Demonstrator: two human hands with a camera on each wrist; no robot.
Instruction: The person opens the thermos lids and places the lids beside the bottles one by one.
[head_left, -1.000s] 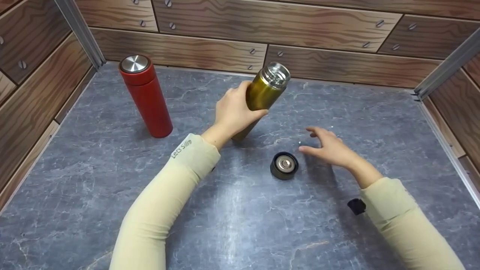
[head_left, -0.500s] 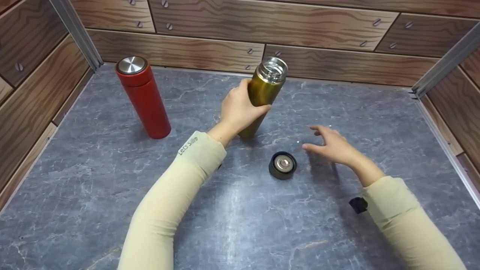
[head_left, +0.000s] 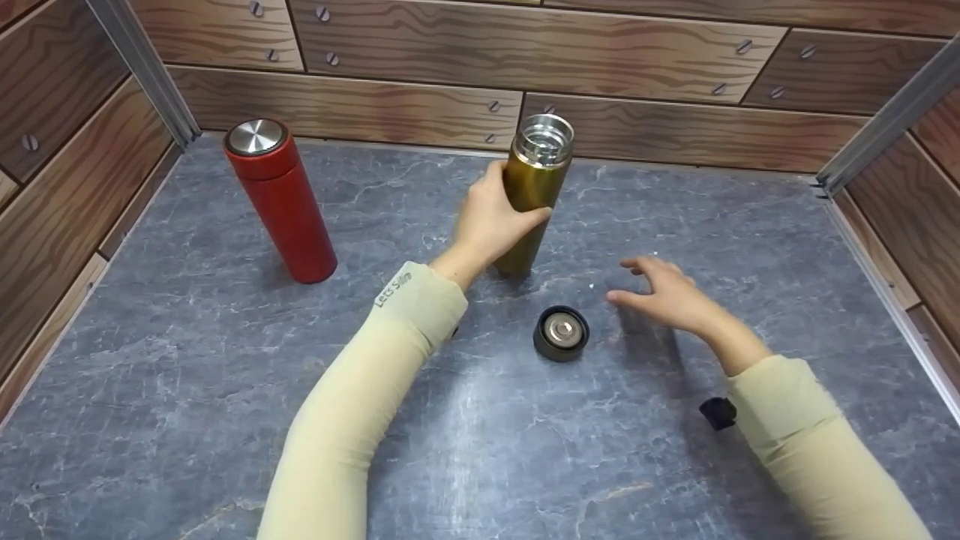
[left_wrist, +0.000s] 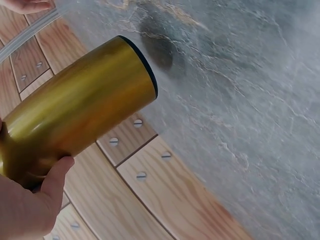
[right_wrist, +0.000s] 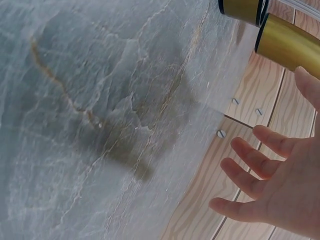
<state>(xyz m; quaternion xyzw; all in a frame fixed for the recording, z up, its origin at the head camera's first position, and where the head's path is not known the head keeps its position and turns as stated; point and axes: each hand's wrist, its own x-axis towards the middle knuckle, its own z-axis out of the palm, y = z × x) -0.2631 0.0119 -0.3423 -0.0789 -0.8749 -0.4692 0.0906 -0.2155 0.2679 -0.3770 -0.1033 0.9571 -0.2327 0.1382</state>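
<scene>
In the head view my left hand (head_left: pixel 499 214) grips a gold vacuum flask (head_left: pixel 534 180) around its upper body. The flask's steel mouth is uncapped and faces up, and its body leans slightly. Its base shows in the left wrist view (left_wrist: pixel 115 75), close to the table beside a shadow; whether they touch I cannot tell. A dark-rimmed cap (head_left: pixel 561 333) lies upside down on the table between my hands. To the right of that cap, my right hand (head_left: pixel 664 295) hovers with fingers spread and holds nothing. The right wrist view shows its loose fingers (right_wrist: pixel 270 137).
A red vacuum flask (head_left: pixel 281 202) with a steel-topped lid stands at the left. The grey marbled table (head_left: pixel 480 450) is bounded by wood-patterned walls (head_left: pixel 405 105) at the back and sides. A black object (head_left: pixel 718 413) sits by the right sleeve.
My left hand has shifted right with the gold flask, which now leans less. The right hand stays nearly still. The head view has drifted slightly.
</scene>
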